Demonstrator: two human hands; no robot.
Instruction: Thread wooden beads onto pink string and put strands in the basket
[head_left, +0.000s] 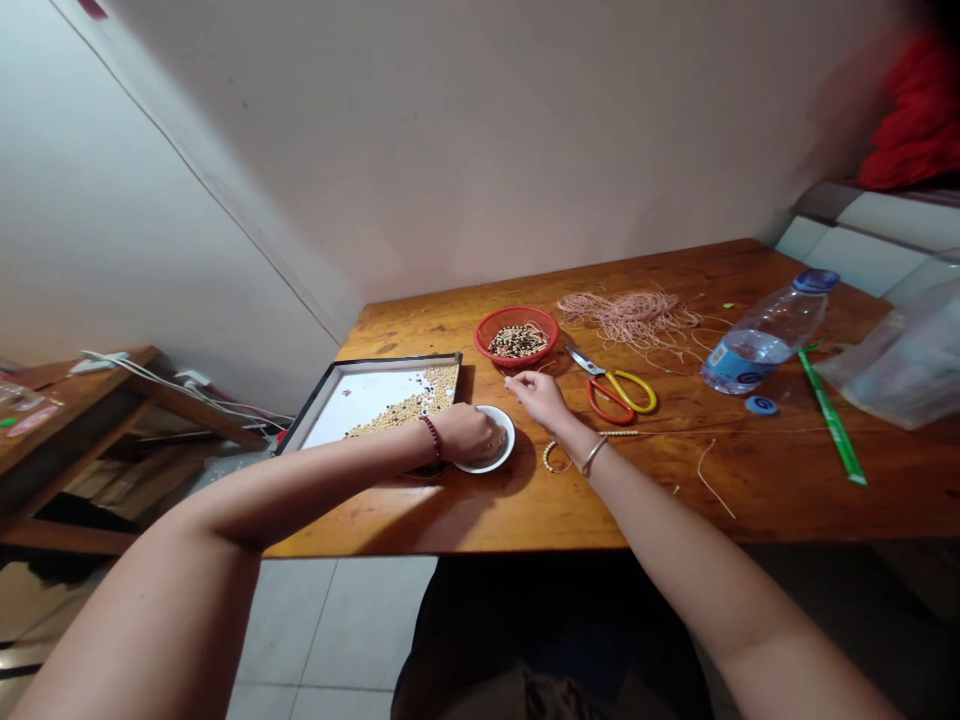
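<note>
My left hand, with a dark red bead bracelet at its wrist, reaches into a small white bowl. Its fingers are bent down inside, and their tips are partly hidden; small beads show beside them. To the right of the bowl my right hand is closed in a pinch on what looks like the end of a thin cord. Under that wrist, which wears a silver bangle, a strand of pale beads curves on the table. Left of the bowl, a black-edged white tray holds many loose golden beads.
On the wooden table stand a red basket of mixed beads, scissors, tangled pink cord, a tilted-looking water bottle, a blue cap and a green strip. A plastic bag lies at right.
</note>
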